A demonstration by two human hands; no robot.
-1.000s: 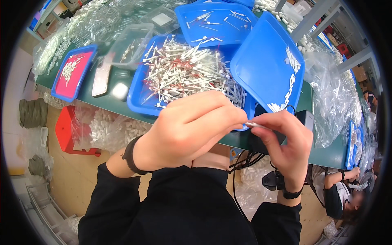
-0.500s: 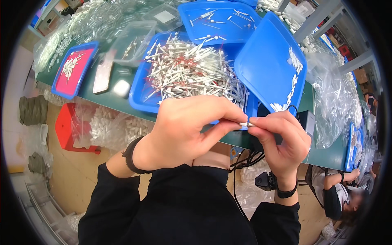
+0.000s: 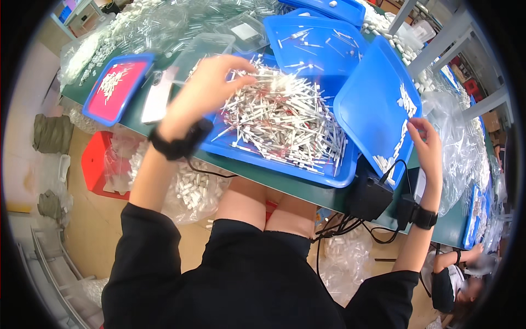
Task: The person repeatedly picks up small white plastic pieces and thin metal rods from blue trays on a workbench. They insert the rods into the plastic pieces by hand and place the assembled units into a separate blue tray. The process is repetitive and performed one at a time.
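Observation:
My left hand, slightly smeared by motion, is over the left part of a heap of thin white sticks with some red strands among them. Its thumb and forefinger are apart, with nothing visible between them. The heap fills a deep blue tray. My right hand is at the right rim of a tilted blue tray. Its fingertips are drawn together beside a row of short white pieces; whatever they hold is too small to make out.
A blue-rimmed tray with a red bottom holds white pieces at the left, beside a phone. Behind stand clear plastic boxes and another blue tray. A black device with cables sits at the table's front edge. Another person is at lower right.
My hands were together in front of the tray, pinching a small white piece. They have separated: the left moved up and left over the heap, the right moved right to the tilted tray.

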